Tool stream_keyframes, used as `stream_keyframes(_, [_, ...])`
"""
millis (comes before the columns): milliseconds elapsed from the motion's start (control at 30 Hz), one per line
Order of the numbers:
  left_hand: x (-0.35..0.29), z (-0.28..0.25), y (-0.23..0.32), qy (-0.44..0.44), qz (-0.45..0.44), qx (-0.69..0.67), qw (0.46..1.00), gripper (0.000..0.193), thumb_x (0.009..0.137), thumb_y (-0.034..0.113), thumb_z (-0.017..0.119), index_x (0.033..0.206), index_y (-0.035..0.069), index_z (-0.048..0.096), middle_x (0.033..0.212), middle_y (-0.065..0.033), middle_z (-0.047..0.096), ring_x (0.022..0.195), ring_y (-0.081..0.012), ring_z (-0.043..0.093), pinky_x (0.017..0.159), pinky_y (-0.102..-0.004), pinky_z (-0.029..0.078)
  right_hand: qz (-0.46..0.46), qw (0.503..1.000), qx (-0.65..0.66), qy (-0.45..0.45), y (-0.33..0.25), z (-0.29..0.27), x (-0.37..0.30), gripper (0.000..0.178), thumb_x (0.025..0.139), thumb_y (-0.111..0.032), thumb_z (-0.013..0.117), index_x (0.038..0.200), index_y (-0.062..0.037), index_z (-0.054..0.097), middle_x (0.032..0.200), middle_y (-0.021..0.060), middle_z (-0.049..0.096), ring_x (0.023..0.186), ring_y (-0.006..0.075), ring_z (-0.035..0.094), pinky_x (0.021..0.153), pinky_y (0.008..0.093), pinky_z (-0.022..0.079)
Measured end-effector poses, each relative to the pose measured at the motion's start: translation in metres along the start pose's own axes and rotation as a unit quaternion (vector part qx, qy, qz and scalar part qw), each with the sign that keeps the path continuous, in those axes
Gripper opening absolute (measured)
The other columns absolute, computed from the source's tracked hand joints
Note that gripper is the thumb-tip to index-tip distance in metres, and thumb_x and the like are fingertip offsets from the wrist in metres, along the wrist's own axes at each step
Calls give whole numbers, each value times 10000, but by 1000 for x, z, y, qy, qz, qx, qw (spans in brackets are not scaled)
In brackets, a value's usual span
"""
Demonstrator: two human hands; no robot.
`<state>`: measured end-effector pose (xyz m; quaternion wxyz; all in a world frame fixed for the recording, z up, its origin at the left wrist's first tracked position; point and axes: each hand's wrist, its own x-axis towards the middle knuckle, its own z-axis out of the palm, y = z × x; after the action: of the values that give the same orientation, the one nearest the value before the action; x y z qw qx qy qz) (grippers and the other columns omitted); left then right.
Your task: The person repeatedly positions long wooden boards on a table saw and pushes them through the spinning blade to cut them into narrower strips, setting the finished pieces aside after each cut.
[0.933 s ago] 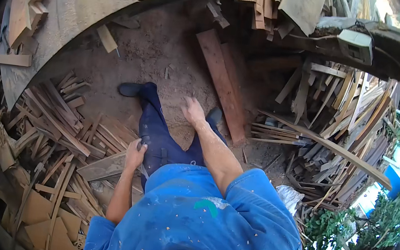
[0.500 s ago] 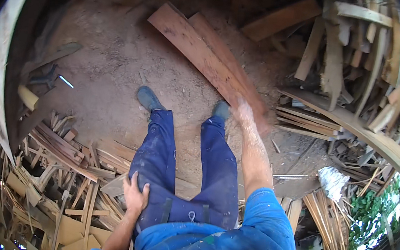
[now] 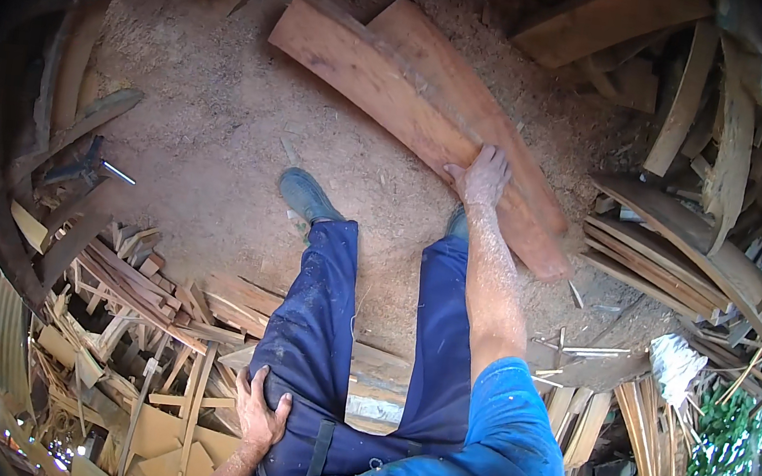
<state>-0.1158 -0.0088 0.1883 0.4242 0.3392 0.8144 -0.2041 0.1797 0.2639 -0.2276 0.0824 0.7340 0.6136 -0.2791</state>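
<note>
Two long reddish-brown planks lie on the ground ahead of my boots, slanting from far left to near right. My right hand [image 3: 484,176] is on the nearer plank [image 3: 363,74], its thumb at the near edge and its fingers curled over the upper face. The farther plank [image 3: 467,82] lies partly beneath and beside it, just beyond my fingers. Sawdust coats my right forearm. My left hand [image 3: 260,416] rests on my left thigh, fingers apart, holding nothing. Behind my right wrist, the right boot [image 3: 459,223] is partly hidden.
Stacked boards [image 3: 654,262] and a long curved plank [image 3: 731,252] stand at the right. Offcuts [image 3: 133,279] pile up at the lower left. A dark tool-like object [image 3: 76,164] lies at the left. A whitish crumpled bag [image 3: 675,364] sits at the lower right.
My right hand, blurred before, has moved a little farther forward and now shows clearly on the nearer plank. The view has shifted. My left hand stays on the thigh.
</note>
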Motion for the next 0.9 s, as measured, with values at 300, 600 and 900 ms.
stream_keyframes(300, [1, -11, 8, 1, 10, -22, 1000, 686, 796, 315, 773, 1393, 103, 509, 1446, -333, 387, 1309, -506, 448, 1090, -539, 409, -76, 975, -21, -207, -9, -3, -8, 630, 749, -318, 841, 1239, -20, 579, 1209, 249, 629, 1175, 431, 579, 976, 516, 492])
stream_keyframes(600, [-45, 9, -7, 27, 4, -91, 995, 641, 867, 399, 717, 1422, 150, 513, 1401, -293, 445, 1268, -476, 490, 1055, -538, 433, -171, 965, 89, -177, -22, -137, -159, 452, 713, -275, 850, 1006, -26, 613, 935, 240, 695, 890, 473, 663, 766, 516, 548])
stream_keyframes(900, [-74, 1, 48, 78, 121, -158, 977, 573, 897, 420, 681, 1368, 118, 561, 1330, -193, 535, 1276, -398, 512, 1042, -541, 435, -257, 930, 239, -106, -163, -414, -290, 551, 686, -206, 915, 1147, -57, 653, 1005, 175, 736, 945, 328, 724, 833, 411, 557])
